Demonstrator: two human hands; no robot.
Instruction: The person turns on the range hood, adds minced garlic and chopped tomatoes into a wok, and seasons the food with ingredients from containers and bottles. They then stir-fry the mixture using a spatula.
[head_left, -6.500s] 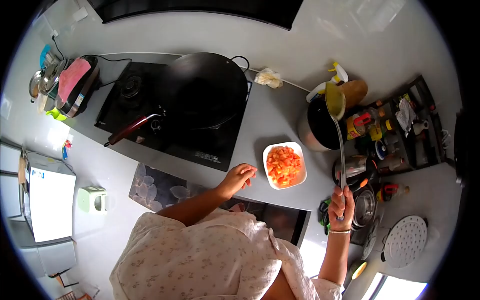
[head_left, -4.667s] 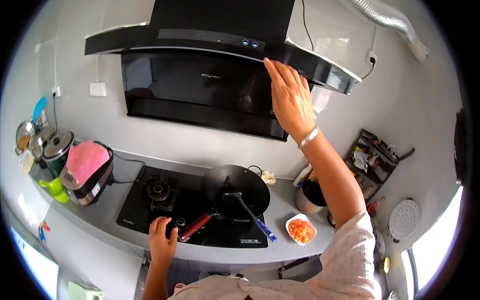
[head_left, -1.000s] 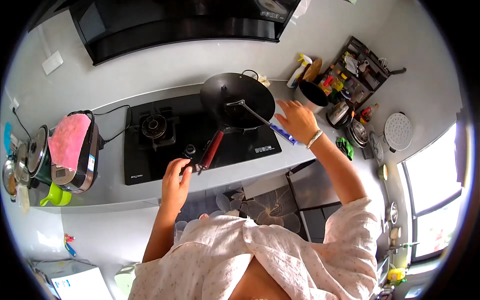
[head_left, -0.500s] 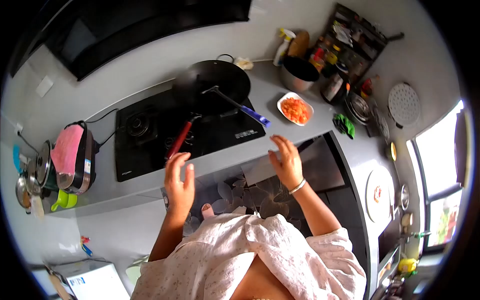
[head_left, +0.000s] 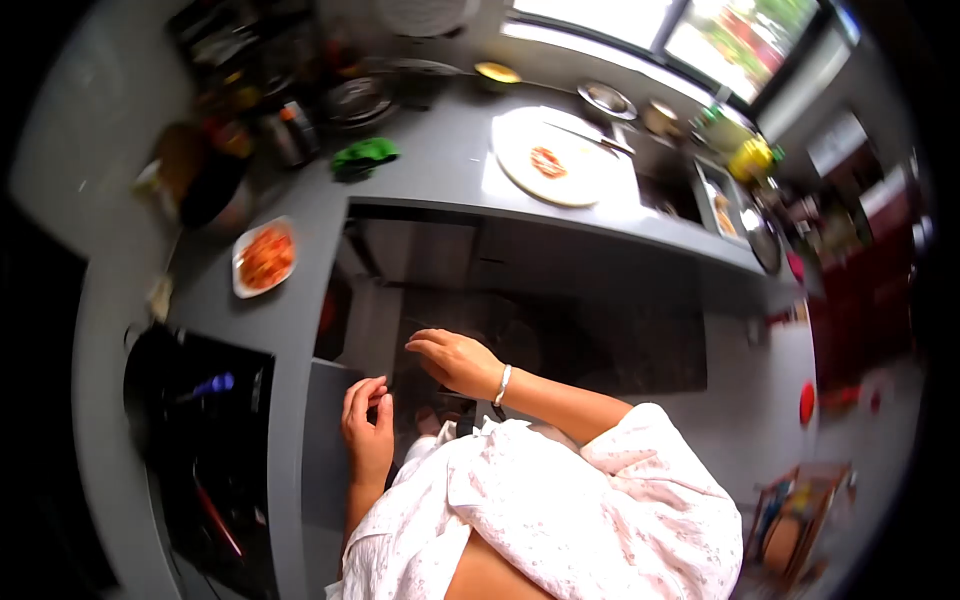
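Left grip (head_left: 368, 432) in mid-air by the table (head_left: 445, 165) edge: thumb and fingers apart, loosely curled, no object seen in it. Right grip (head_left: 457, 362) just beside it, palm down, fingers side by side; thumb hidden, can't tell if it's pinching anything. White bowl (head_left: 242, 281) of chopped orange-red food (head_left: 267, 257) sits on the table near the inner corner, apart from both. Blue-handled utensil (head_left: 213, 385) by the dark wok (head_left: 150, 400), blurry. Green cloth (head_left: 365, 155) farther back on the table

The counter (head_left: 440, 165) here looks smooth, faintly shiny, the hob (head_left: 245, 450) glossy, the dish (head_left: 241, 286) smooth; the shirt (head_left: 530, 490) is matt cloth, the bracelet (head_left: 503, 384) bright metal.
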